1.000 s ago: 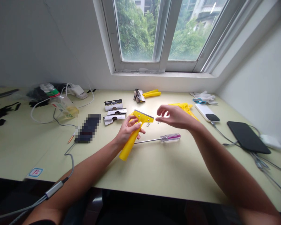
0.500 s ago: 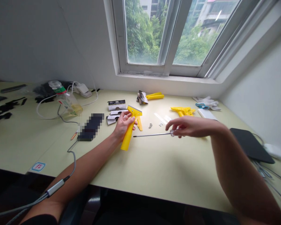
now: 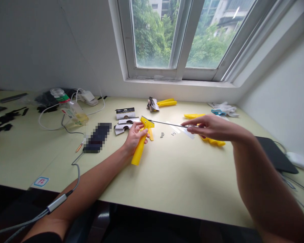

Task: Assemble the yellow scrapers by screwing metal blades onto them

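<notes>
Left fingers (image 3: 136,127): wrapped around the handle of one yellow scraper (image 3: 139,152), head uppermost. Right fingers (image 3: 192,120): palm down, closed on one screwdriver (image 3: 167,124); shaft directed left, tip at the scraper head. Between both sets of fingers, on the bench (image 3: 167,182): two clusters of small metal parts (image 3: 162,135). Beyond left fingers: three cartons (image 3: 126,114).

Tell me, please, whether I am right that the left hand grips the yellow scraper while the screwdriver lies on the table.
Not quite: the screwdriver is not lying on the table; the head view shows the right hand holding it above the surface. The left hand does grip the yellow scraper.
</notes>
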Demonstrator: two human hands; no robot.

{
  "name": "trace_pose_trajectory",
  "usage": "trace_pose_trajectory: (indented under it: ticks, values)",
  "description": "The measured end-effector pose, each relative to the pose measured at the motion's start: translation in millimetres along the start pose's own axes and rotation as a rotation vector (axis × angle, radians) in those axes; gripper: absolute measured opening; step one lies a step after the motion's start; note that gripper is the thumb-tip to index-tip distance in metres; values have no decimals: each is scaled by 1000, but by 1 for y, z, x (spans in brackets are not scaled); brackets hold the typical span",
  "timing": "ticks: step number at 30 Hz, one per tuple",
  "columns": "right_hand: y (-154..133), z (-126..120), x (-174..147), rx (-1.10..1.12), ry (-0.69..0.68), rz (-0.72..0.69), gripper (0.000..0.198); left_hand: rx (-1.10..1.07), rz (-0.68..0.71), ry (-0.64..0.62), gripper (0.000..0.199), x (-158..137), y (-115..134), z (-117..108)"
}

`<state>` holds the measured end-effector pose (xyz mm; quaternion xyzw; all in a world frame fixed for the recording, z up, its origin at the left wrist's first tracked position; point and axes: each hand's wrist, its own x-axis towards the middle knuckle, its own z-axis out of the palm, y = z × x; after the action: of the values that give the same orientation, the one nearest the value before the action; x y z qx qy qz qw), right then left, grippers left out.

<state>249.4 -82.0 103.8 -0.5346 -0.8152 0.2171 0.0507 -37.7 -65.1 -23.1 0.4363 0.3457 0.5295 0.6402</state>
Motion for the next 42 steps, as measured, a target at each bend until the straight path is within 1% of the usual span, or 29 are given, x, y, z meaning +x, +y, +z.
trace_pose_trajectory:
  ticks: [6,12,17,21,27,30,35,39,41,42]
  values:
    - [-5,2,1,-15,-5,-19,45,-3,-9,-5,44,-1,0,2]
    - [-5,3,2,-30,-27,12,43,-19,-25,-21,44,-2,0,3]
    - [-3,3,2,-23,-13,-9,43,-32,-40,-17,45,-3,1,4]
    - [-1,2,2,-2,-47,8,46,-43,-44,-30,46,-4,2,5]
    - [-6,3,-2,-83,-13,6,44,-33,-42,-20,46,-5,1,6]
    - [-10,7,-5,-83,-20,27,44,-22,-30,-17,46,-4,2,6]
    - [-15,12,-8,-100,57,-79,37,36,28,4,48,-4,2,6]
    - [-20,15,-16,-191,94,-75,35,83,73,-18,46,-4,0,5]
    - [-20,16,-22,-259,143,-95,38,93,87,-10,45,-4,-1,6]
    - [-20,15,-26,-275,163,-121,42,94,90,1,44,-4,-1,6]
